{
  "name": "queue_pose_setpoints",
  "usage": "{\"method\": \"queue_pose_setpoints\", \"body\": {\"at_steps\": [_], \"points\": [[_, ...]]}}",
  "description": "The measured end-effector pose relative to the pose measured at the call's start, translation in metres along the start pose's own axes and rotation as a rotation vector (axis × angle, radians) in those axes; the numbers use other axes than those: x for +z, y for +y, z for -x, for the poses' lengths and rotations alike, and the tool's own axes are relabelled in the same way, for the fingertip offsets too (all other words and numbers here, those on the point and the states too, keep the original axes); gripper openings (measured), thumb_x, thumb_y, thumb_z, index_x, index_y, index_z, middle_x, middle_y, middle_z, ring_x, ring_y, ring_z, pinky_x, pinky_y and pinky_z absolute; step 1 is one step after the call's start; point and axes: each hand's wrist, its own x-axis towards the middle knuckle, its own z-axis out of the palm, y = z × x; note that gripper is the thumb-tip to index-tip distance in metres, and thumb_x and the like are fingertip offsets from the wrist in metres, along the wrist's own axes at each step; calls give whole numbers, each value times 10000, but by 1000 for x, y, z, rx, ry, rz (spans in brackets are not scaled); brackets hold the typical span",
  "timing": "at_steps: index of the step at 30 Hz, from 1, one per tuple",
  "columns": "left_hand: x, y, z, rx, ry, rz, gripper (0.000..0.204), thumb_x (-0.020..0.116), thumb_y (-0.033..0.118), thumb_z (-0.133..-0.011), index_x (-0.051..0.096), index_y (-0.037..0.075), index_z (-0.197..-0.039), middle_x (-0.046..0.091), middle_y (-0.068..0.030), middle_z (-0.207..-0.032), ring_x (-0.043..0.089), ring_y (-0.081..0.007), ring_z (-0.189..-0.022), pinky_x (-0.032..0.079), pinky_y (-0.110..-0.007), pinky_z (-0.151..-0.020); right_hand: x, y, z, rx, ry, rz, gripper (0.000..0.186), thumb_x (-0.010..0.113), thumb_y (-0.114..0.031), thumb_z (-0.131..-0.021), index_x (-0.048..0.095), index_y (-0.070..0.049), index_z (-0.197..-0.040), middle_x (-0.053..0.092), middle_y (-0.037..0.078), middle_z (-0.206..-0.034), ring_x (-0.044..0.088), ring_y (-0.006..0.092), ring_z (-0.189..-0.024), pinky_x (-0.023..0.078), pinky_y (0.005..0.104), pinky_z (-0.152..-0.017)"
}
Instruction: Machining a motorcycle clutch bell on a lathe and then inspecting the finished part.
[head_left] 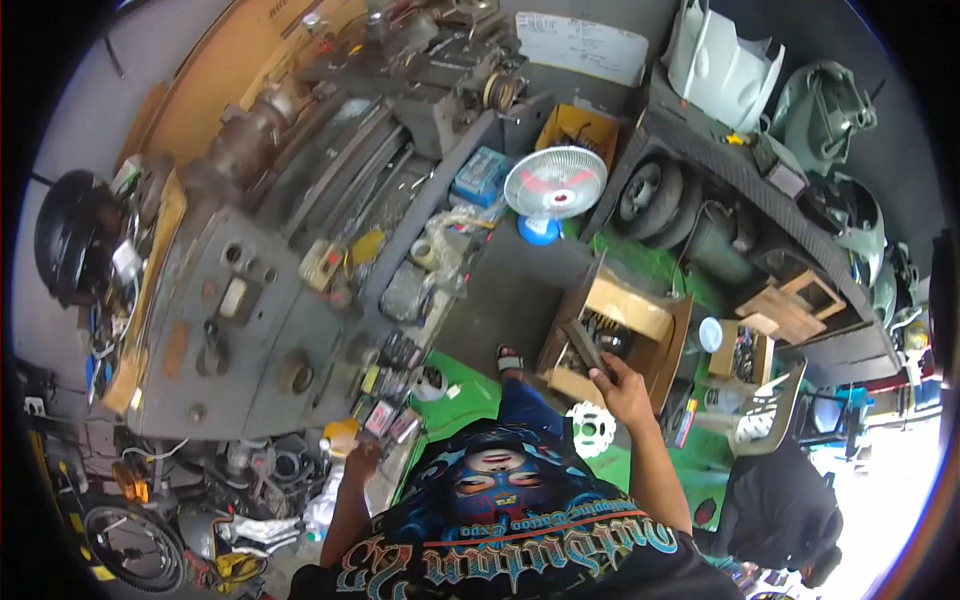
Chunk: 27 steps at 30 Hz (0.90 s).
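My right hand (626,393) is closed on the near end of a dark, flat, bar-shaped piece (581,345); its exact kind is not clear. That piece slants over an open cardboard box (668,378), in which metal parts and a dark coil show. Down at my left side hangs my left hand (362,462), close to several small boxes (380,416) on the ledge beside the lathe. Its fingers are small and blurred, so their pose does not show. A white disc with holes (590,430) lies just below my right wrist.
A large grey lathe (240,340) fills the left side. Ahead stands a white fan (556,184) on a blue base. At the right, a dark bench (760,190) holds pale fairings above stored wheels (650,195). A person in black (780,505) is at lower right.
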Motion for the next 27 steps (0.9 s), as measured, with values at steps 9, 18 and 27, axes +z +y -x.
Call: {"method": "queue_pose_setpoints", "body": {"at_steps": [9, 18, 27], "points": [[24, 41, -75, -224, -330, 18, 398, 574, 416, -957, 741, 59, -1012, 727, -193, -915, 670, -333, -802, 523, -417, -705, -26, -169, -219, -386, -132, 172, 442, 635, -316, -957, 622, -70, -1324, 735, 178, -1006, 684, 355, -843, 527, 407, -762], [-9, 123, -132, -402, -523, 414, 329, 622, 368, -938, 752, 76, -1014, 723, -175, -919, 659, -277, -785, 519, -390, -691, -3, -336, -340, -759, -219, 289, 431, 635, -287, -940, 637, -23, -1280, 731, 187, -1041, 675, 394, -852, 520, 444, -770], [-42, 126, -182, -511, -174, 647, 298, 637, 313, -929, 736, 63, -1057, 722, -157, -926, 662, -278, -813, 517, -391, -719, 39, -530, -408, -1065, -224, 553, 331, 621, -279, -911, 683, -16, -1103, 725, 195, -949, 663, 421, -846, 518, 470, -762]]}}
